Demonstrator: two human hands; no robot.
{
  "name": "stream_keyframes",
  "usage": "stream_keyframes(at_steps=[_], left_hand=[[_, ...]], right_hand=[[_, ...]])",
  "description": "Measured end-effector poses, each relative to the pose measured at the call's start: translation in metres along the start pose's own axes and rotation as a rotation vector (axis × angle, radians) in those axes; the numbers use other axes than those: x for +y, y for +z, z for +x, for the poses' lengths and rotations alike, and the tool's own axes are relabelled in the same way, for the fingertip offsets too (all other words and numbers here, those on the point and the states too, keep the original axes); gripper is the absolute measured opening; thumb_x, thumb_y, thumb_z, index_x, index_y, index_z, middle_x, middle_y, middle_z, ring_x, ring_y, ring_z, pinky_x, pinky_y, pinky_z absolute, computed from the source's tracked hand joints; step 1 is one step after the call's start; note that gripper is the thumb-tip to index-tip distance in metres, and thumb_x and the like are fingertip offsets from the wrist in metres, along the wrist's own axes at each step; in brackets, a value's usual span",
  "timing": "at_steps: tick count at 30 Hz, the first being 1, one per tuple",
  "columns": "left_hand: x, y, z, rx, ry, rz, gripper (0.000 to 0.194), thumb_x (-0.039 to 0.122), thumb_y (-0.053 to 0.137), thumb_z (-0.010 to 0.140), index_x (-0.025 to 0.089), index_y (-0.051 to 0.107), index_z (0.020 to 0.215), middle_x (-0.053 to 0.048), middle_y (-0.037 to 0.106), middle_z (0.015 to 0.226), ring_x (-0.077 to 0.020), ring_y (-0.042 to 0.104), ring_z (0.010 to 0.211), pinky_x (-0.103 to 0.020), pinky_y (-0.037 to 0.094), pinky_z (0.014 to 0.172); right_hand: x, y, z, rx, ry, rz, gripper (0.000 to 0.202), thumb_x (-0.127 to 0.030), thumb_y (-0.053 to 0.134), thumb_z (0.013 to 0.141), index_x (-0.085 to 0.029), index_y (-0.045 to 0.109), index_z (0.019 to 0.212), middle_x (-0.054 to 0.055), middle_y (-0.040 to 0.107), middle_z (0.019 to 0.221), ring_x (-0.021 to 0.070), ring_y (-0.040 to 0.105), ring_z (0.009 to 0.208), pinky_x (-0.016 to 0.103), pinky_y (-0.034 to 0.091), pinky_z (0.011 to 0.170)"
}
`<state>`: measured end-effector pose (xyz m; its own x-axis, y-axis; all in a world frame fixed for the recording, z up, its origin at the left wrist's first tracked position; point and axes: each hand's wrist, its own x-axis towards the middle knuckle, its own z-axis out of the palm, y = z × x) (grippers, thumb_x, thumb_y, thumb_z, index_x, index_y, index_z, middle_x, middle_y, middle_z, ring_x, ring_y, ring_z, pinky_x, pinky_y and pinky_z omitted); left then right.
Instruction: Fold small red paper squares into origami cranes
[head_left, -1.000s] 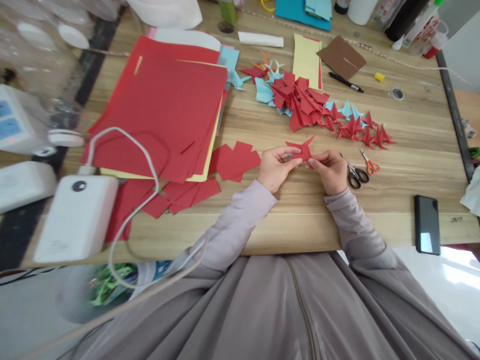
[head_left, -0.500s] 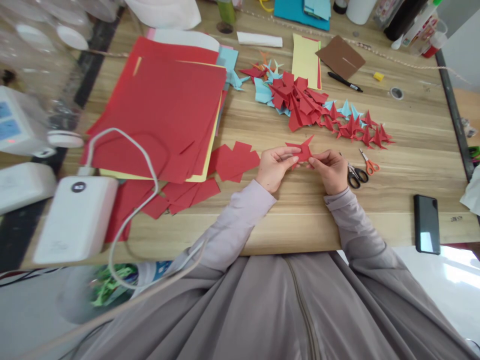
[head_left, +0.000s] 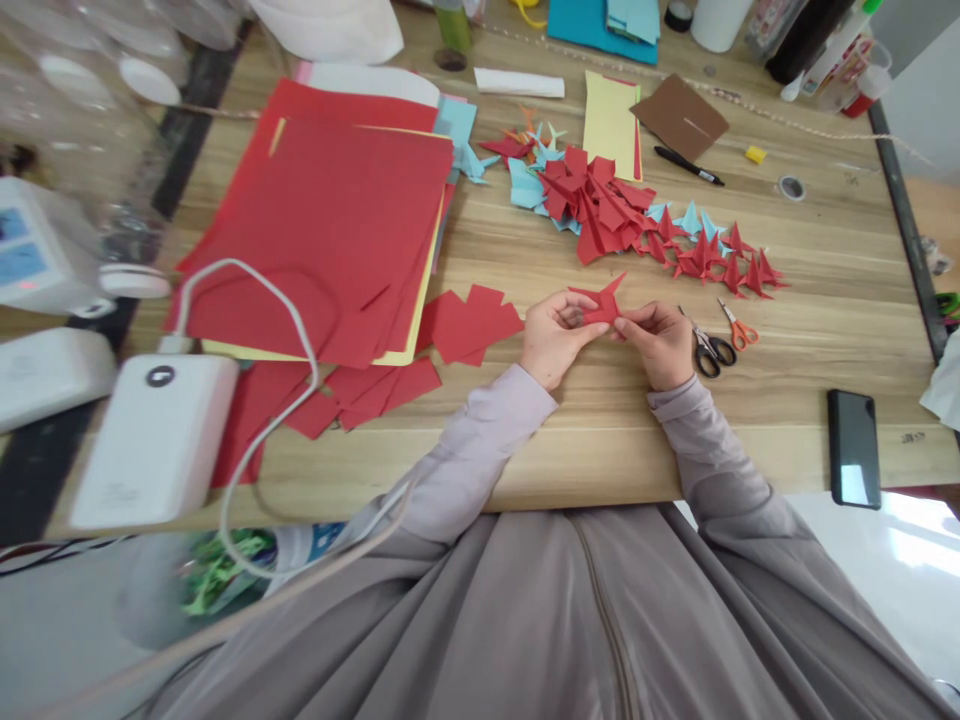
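A partly folded red paper piece (head_left: pixel 604 303) with pointed tips is held between my two hands over the middle of the table. My left hand (head_left: pixel 553 338) pinches its left and lower side between thumb and fingers. At its lower right corner, the thumb and forefinger of my right hand (head_left: pixel 660 342) press together on the paper. Beyond my hands lies a heap of folded red papers (head_left: pixel 596 200), with light blue ones partly under it. Several small red pointed folds (head_left: pixel 705 252) spread to the right of the heap.
Left of my hands are loose red squares (head_left: pixel 472 325) and a stack of red sheets (head_left: pixel 337 230). A white power bank (head_left: pixel 154 440) with a cable lies at the front left. Black scissors (head_left: pixel 712 350), orange scissors (head_left: pixel 741 328) and a phone (head_left: pixel 853 445) lie to the right.
My left thumb has slid right along the paper's lower edge, closer to my right fingertips. The paper has turned slightly, and both hands still grip it.
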<state>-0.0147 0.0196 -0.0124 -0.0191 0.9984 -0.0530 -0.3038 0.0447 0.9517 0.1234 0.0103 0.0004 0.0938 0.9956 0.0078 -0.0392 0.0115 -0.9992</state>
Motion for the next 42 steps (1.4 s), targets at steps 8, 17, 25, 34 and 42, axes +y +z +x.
stream_keyframes(at_steps=[8,17,25,34,42], left_hand=[[0.002,0.000,-0.001,-0.033,-0.025,-0.014,0.028,0.014,0.076,0.054,0.015,0.061,0.077,0.000,0.065,0.070,-0.0108,0.060,0.064,-0.025,0.048,0.064],[0.004,0.001,-0.002,-0.044,-0.092,-0.116,0.032,0.015,0.077,0.051,0.016,0.060,0.078,0.000,0.068,0.074,-0.0120,0.063,0.067,-0.027,0.050,0.069],[0.012,0.002,-0.004,-0.109,-0.213,-0.252,0.040,0.012,0.078,0.050,0.016,0.057,0.084,-0.001,0.068,0.072,-0.0117,0.062,0.062,-0.026,0.049,0.062],[0.008,0.000,-0.002,-0.047,-0.143,-0.178,0.040,0.015,0.079,0.049,0.016,0.057,0.083,0.001,0.067,0.069,-0.0099,0.061,0.057,-0.023,0.047,0.056],[0.006,0.002,-0.004,-0.056,-0.088,-0.112,0.040,0.017,0.079,0.049,0.017,0.058,0.083,0.002,0.066,0.068,-0.0111,0.062,0.059,-0.025,0.049,0.058]], right_hand=[[0.003,0.000,0.001,-0.002,0.031,0.020,0.029,-0.036,0.081,0.056,-0.019,0.059,0.062,-0.003,0.067,0.056,0.0120,0.064,0.051,0.025,0.054,0.054],[0.007,-0.001,0.003,-0.019,0.116,0.107,0.031,-0.035,0.083,0.054,-0.018,0.058,0.063,-0.003,0.066,0.056,0.0117,0.064,0.051,0.024,0.053,0.053],[0.003,-0.001,0.003,-0.075,0.234,0.269,0.041,-0.035,0.086,0.045,-0.019,0.054,0.064,-0.006,0.063,0.053,0.0088,0.060,0.047,0.020,0.050,0.048],[0.008,-0.003,0.004,-0.072,0.171,0.212,0.043,-0.032,0.086,0.048,-0.018,0.060,0.079,-0.004,0.068,0.063,0.0112,0.066,0.057,0.023,0.055,0.059],[0.003,-0.002,0.002,-0.029,0.095,0.094,0.045,-0.035,0.086,0.048,-0.019,0.059,0.080,-0.005,0.066,0.060,0.0119,0.064,0.054,0.026,0.056,0.058]])
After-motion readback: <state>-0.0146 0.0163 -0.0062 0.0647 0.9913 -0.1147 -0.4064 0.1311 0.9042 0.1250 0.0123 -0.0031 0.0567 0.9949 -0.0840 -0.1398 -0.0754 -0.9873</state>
